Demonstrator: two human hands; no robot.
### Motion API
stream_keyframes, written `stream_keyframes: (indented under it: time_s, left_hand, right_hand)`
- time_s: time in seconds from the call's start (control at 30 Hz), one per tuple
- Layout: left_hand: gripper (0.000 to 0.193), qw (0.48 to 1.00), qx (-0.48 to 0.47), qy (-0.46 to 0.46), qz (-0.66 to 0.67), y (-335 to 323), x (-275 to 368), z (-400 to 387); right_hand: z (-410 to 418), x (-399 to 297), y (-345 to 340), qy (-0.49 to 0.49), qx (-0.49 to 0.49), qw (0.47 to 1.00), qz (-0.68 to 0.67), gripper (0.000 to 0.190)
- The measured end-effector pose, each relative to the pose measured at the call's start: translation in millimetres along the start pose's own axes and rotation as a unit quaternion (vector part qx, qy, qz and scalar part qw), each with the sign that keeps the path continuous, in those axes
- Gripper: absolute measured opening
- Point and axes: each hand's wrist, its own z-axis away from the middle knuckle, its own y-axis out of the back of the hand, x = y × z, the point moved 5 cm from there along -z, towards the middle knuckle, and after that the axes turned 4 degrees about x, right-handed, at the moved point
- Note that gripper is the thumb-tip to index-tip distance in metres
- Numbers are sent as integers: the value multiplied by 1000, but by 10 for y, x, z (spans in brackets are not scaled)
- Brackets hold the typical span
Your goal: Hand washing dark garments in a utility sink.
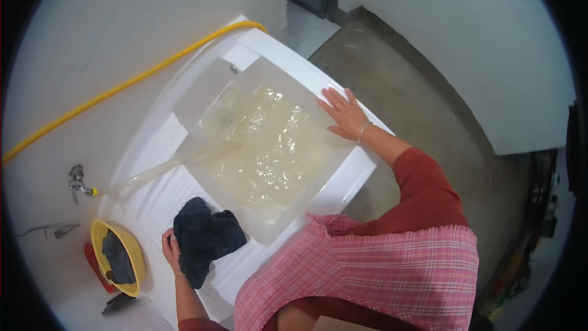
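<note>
My right hand (345, 114) lies spread on the far right rim of a white laundry sink (349, 179), holding nothing. Cloudy, yellowish water (262, 147) fills the basin, its surface rippled. On the sink's ribbed washboard (174, 188) a dark, wet-looking cloth (202, 239) lies bunched. My left hand (172, 249) is at the cloth's left edge, fingers curled and partly hidden; whether it grips the cloth cannot be told. A clear hose (138, 178) or stream of water runs from the wall tap (79, 181) to the basin.
A yellow basin (141, 257) with dark cloth (118, 257) stands left of the washboard, a red object (95, 264) behind it. A yellow corrugated hose (138, 76) runs along the wall to the sink's far corner. An electric outlet with a plug (57, 232) is below the tap.
</note>
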Motion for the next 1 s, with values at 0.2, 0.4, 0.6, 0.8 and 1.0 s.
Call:
stream_keyframes:
  time_s: [0.2, 0.4, 0.6, 0.8, 1.0]
  left_hand:
    - [16, 1000, -11, 8, 0, 37, -55, -54]
    - [13, 1000, 13, -5, -3, 0, 36, -16]
    - [11, 999, 24, -23, -31, -43, 123, 2]
    - [11, 999, 26, -23, -22, 12, 104, 38]
    - [11, 998, 37, -37, -45, -18, 160, 13]
  right_hand:
    - [-988, 63, 32, -77, 86, 993, 26, 74]
    - [-1935, -368, -120, -1, 117, 974, 195, 65]
    - [-1511, -912, -1211, -56, -125, 990, -26, 55]
    - [-1289, -1788, -1166, 90, -172, 972, -132, 41]
    - [-1875, -1662, -694, -28, -10, 844, -535, 19]
